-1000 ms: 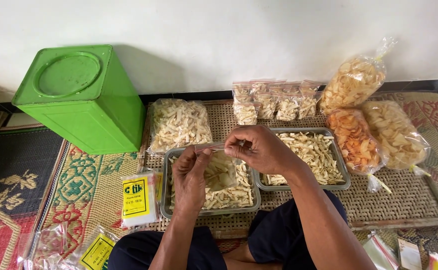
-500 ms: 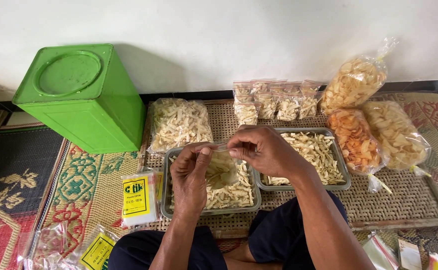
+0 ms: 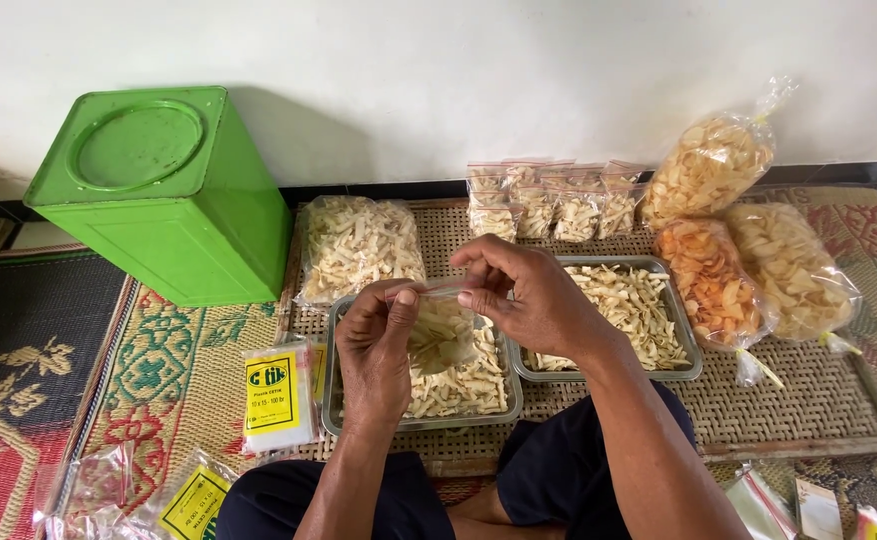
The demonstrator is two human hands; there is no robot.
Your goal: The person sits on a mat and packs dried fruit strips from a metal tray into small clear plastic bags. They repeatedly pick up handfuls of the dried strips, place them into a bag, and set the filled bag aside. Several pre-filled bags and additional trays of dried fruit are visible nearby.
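Left hand point(image 3: 377, 345) and right hand point(image 3: 524, 295) both pinch the top edge of a small clear bag point(image 3: 441, 330), fingertips closed on the plastic. Bag partly filled with pale snack sticks, held upright between the hands, just above the left metal tray point(image 3: 331, 400). That tray holds more pale sticks; the hands and bag cover much of it. Second metal tray point(image 3: 684, 340) just to the right, also full of sticks, right wrist over its near corner. Two trays total.

Behind: one large flat bag of sticks point(image 3: 359, 245), a row of about five small filled bags point(image 3: 549, 200) near the wall. Right side: three big bags of chips point(image 3: 749, 230), one orange, two pale. Left: one green square tin point(image 3: 169, 190), packs of empty bags with yellow labels point(image 3: 274, 395) on the woven mat point(image 3: 809, 390).
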